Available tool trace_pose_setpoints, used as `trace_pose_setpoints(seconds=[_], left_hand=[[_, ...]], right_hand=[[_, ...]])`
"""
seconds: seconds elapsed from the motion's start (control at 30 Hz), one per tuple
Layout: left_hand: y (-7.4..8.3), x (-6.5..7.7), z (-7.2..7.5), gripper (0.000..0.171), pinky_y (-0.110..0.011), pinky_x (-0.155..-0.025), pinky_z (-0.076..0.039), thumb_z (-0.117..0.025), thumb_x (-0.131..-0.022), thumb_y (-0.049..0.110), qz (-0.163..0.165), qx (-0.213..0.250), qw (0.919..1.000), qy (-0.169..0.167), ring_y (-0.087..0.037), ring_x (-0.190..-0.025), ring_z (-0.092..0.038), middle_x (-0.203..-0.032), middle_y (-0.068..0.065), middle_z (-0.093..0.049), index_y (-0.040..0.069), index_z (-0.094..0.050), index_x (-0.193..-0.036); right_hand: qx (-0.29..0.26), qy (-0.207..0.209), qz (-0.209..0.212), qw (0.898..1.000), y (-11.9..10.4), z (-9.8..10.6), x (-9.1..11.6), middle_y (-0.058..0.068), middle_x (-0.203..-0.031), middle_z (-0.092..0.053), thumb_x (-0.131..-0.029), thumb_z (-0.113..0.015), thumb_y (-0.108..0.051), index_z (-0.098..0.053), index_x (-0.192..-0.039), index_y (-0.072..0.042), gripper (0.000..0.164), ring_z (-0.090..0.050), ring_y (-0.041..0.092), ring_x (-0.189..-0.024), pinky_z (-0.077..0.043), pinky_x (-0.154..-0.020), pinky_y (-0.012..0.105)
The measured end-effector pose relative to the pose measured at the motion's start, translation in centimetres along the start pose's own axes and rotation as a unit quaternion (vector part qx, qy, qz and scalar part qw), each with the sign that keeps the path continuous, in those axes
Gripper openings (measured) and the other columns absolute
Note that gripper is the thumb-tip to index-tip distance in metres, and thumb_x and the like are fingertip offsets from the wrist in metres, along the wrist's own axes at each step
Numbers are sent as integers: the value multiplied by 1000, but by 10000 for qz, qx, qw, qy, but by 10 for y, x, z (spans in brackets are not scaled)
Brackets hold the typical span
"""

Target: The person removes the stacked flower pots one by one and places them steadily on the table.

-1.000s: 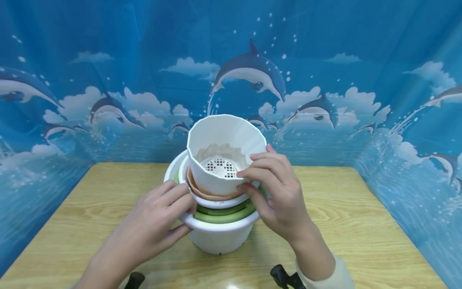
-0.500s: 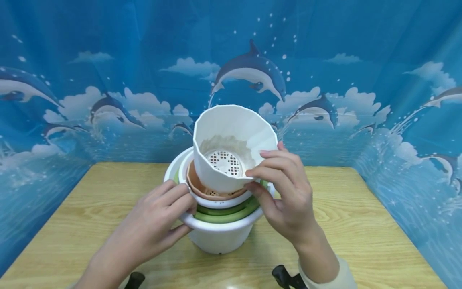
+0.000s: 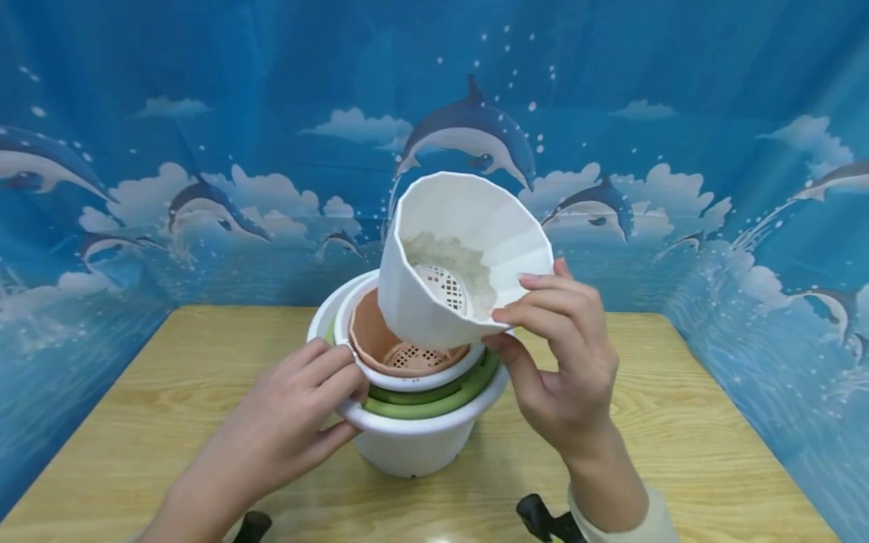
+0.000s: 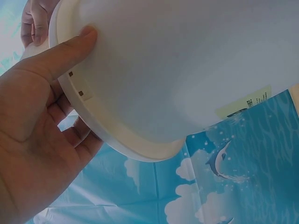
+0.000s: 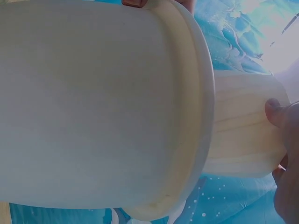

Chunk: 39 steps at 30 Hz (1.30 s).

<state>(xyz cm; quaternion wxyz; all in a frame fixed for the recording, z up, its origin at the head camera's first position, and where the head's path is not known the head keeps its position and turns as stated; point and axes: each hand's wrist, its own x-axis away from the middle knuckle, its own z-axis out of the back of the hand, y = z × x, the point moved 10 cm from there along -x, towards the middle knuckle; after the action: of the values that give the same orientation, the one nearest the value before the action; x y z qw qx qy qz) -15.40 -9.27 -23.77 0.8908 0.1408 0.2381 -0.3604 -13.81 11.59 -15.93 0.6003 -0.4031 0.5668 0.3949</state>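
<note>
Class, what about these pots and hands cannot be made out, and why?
Fine print on the label: left wrist view, too small.
Below the green rim: head view, mostly covered by the inner white pot.
Far right of the brown pot: head view, behind the tilted white pot.
Right hand: right wrist view, partly cut off by the right edge.

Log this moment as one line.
left hand: grips rim of large white flowerpot | right hand: pinches rim of faceted white flowerpot | faceted white flowerpot: tilted over terracotta-coloured flowerpot
</note>
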Motion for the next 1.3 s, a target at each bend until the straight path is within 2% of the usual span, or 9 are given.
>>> trace_pose_setpoints(seconds=[0.2,0.5,0.87,1.3], left_hand=[[1,1,1,36,-31,-72,-46,-87,-75,25,-24,26,10000,28,-9,-90,-46,-96,14,-51,23,-55,-92],[0,1,1,37,-31,-74,-46,-87,-75,26,59,17,10000,-44,-8,-90,-45,-96,14,-51,24,-55,-93],[0,1,0,37,-31,-73,-46,-87,-75,27,72,2,10000,-40,-8,-90,-45,-97,14,-51,24,-55,-93],[1,0,2,38,-32,-73,-47,-88,-73,26,16,-35,10000,45,-8,-90,-46,-96,15,-52,24,-55,-92]], right_hand=[[133,270,23,9995,3,9,-2,18,-85,-63,-90,-74,-26,-70,-83,3,30,-61,36,-103,-38,-109,61],[265,451,-72,9986,7,17,-3,19,-86,-63,-89,-75,-29,-70,-83,3,32,-61,35,-102,-37,-108,63],[473,592,-201,9969,9,24,-2,18,-85,-62,-89,-74,-33,-67,-81,3,38,-60,29,-101,-38,-111,55],[748,813,-284,9935,13,39,0,20,-87,-62,-88,-75,-36,-67,-81,5,42,-60,30,-100,-38,-111,56]])
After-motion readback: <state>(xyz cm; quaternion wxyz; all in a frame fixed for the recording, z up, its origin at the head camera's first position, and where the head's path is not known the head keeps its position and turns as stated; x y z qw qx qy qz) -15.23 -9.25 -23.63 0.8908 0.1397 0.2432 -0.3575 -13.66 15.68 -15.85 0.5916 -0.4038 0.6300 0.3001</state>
